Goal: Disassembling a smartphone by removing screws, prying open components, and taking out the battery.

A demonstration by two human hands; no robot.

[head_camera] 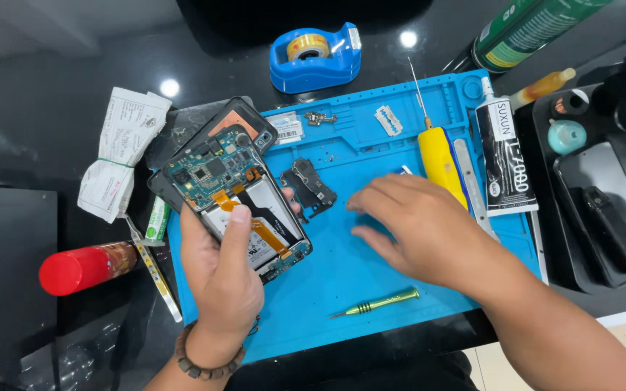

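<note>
Phone [237,199], opened at the back with circuit board, battery and orange flex cable exposed, is held in the left hand [222,271] above the left edge of the blue mat [342,268]. The fingers are wrapped around the phone's lower half and the thumb is pressed on the battery beside the flex cable. A beaded bracelet [208,366] is worn on that wrist.

The right hand [418,228] is laid palm down over the middle of the mat, fingers loosely spread and pointed left, with nothing seen gripped; what lies under the palm cannot be told. Its fingertips are near a dark metal cover plate [309,188] that rests on the mat just right of the phone.

A green screwdriver [378,303] lies on the mat below the right hand. A yellow-handled tool [440,156] and a black-and-white glue tube [505,156] lie along the mat's right side, partly behind the hand. A razor blade [388,120] and a small metal part [320,117] sit in the mat's upper trays.

A blue tape dispenser [316,56] stands on the black table above the mat. A back cover [237,119] lies under the phone's top end. Folded papers [121,159] bound by a rubber band, a red-capped can [85,268] and tweezers [155,271] lie left of the mat.
</note>
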